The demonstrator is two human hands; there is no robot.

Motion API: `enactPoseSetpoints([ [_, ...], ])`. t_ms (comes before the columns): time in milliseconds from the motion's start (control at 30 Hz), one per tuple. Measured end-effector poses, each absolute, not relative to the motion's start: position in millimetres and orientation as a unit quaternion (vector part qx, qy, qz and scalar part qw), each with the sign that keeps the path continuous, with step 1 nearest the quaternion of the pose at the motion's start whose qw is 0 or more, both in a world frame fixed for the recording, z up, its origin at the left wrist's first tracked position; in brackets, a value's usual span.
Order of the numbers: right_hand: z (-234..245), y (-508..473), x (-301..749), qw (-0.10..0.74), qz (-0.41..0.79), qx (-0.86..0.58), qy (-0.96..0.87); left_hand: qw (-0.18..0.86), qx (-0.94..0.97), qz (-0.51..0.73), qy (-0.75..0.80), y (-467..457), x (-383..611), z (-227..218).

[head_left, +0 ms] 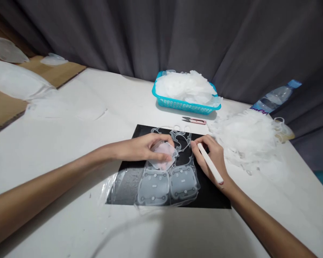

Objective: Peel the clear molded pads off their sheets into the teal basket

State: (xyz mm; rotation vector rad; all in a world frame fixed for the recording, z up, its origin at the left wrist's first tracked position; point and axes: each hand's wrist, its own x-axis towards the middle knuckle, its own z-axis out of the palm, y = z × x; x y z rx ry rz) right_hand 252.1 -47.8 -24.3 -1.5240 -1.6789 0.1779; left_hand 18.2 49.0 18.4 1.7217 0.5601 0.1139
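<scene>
My left hand [150, 148] pinches a translucent silicone piece [163, 154] between thumb and fingers, over the upper part of a clear sheet of moulded pieces. My right hand [211, 156] is closed around a slim white-handled tool [210, 163]; its tip is hidden by the fingers, close to the sheet's thin leftover frame [184, 138]. Two more rounded-square silicone pieces, a left one [154, 187] and a right one [183, 182], lie still joined in the sheet below my hands. Beneath everything is a black mat [215, 195], its left part covered by clear film [126, 182].
Behind the mat lie pink-handled thread snips [194, 120] and a turquoise basket [188, 104] heaped with translucent pieces. A pile of white scraps [244, 139] and a water bottle [276, 96] stand at right. Cardboard [67, 70] with plastic bags lies at far left.
</scene>
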Motion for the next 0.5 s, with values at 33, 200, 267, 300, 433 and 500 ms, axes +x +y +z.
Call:
enactPoseSetpoints([
  [33, -24.9, -47.5, 252.9, 0.421, 0.070, -0.615, -0.664, 0.618, 0.745, 0.055, 0.245, 49.8, 17.8, 19.5],
  [200, -27.9, -48.6, 254.9, 0.431, 0.061, -0.627, -0.646, 0.607, 0.746, 0.088, 0.259, 54.5, 13.2, 26.7],
  [267, -27.7, -49.8, 254.5, 0.437, 0.055, -0.626, -0.643, 0.603, 0.749, 0.089, 0.260, 54.9, 11.8, 30.9],
  [300, -27.3, -50.6, 254.1, 0.441, 0.052, -0.622, -0.645, 0.604, 0.748, 0.087, 0.261, 54.7, 11.5, 32.9],
  [433, -23.2, -54.4, 251.0, 0.427, 0.064, -0.550, -0.715, 0.629, 0.726, 0.086, 0.263, 53.0, 11.7, 38.0],
  [500, -20.4, -56.6, 248.8, 0.377, 0.077, -0.492, -0.781, 0.645, 0.712, 0.087, 0.264, 52.9, 11.5, 38.4],
])
